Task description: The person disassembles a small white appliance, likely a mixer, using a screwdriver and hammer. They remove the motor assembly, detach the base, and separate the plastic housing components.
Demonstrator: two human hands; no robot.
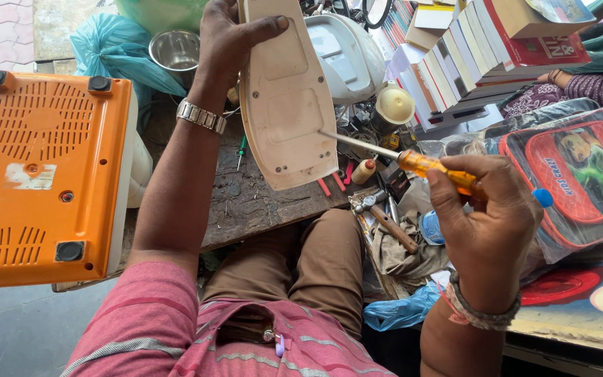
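cream plastic is what the left hand (228, 43) grips: a long, flat appliance base plate (286, 91), held upright above the workbench (246, 202) with its rounded end pointing down towards the person's lap. the fingers wrap round the plate's upper left edge and the thumb lies across its face near the top, so that hand is closed on it. a metal wristwatch (201, 116) sits on that wrist.

the right hand (486, 223) is lower and off to the right, its fingers pinched round the amber handle of a screwdriver (413, 162). the tool's long axis runs from the hand up and to the left, and the steel shaft ends with its tip touching the plate's right side, a little above the bottom curve. so the plate lies up and left of the right hand, along the line of the shaft, while the left hand alone carries it. two small screw holes show near the plate's lower edge, just below and left of the tip.

an orange vented casing (43, 178) stands on its side at the left. a hammer (387, 220) lies on a rag below the screwdriver, a steel bowl (174, 49) sits behind the forearm, and stacked books (469, 59) fill the upper right, above a wrapped red school bag (584, 181).
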